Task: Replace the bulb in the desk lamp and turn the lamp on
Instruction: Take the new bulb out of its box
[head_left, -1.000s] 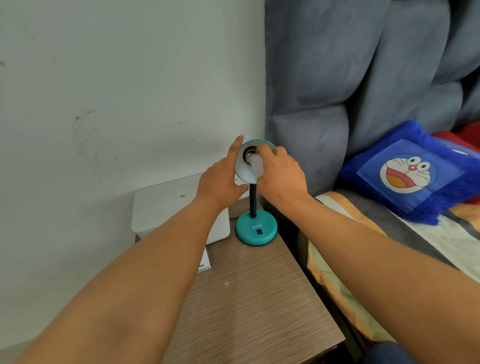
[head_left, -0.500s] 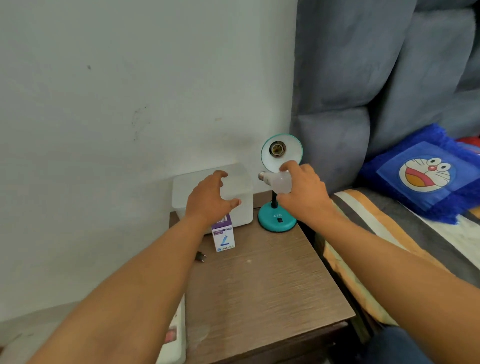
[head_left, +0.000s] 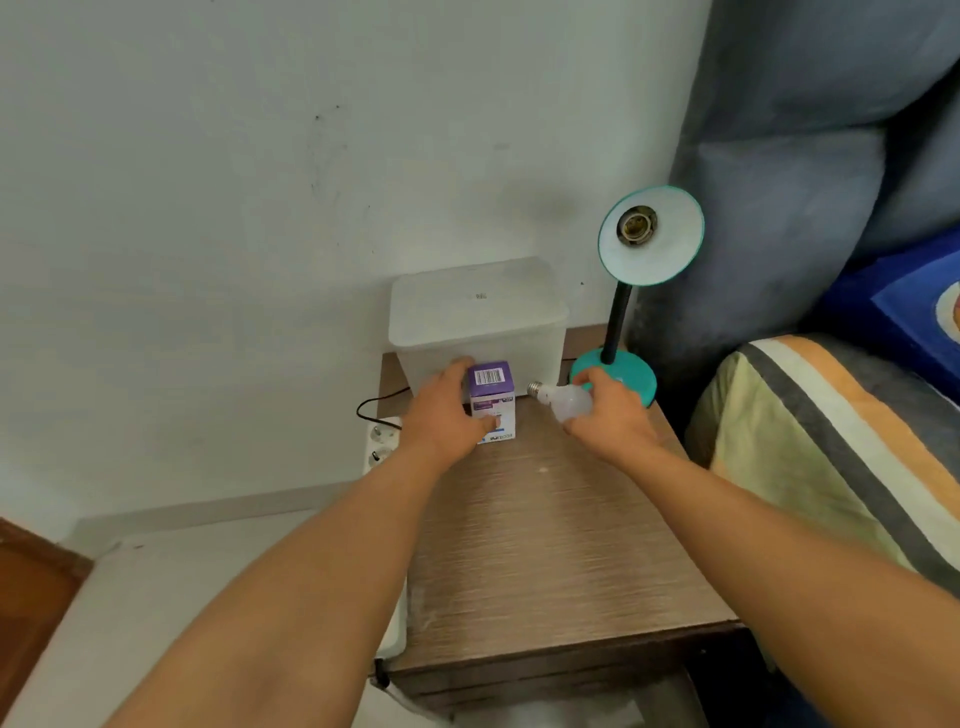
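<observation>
A teal desk lamp (head_left: 615, 374) stands at the back right of the wooden bedside table (head_left: 561, 545). Its shade (head_left: 660, 254) faces me with an empty socket (head_left: 636, 226). My right hand (head_left: 613, 418) holds a white bulb (head_left: 563, 400) just in front of the lamp base, screw cap pointing left. My left hand (head_left: 447, 415) grips a small purple and white bulb box (head_left: 492, 400) standing upright on the table; fingers wrap its front and left side.
A translucent white plastic box (head_left: 478, 322) sits against the wall behind the bulb box. A white power strip (head_left: 382, 441) with a black cord lies left of the table. A padded grey headboard (head_left: 810, 156) and a bed (head_left: 831, 457) are on the right.
My right hand pulled the bulb out of the socket and brought it down to the table. My left hand left the shade and took hold of the bulb box.
</observation>
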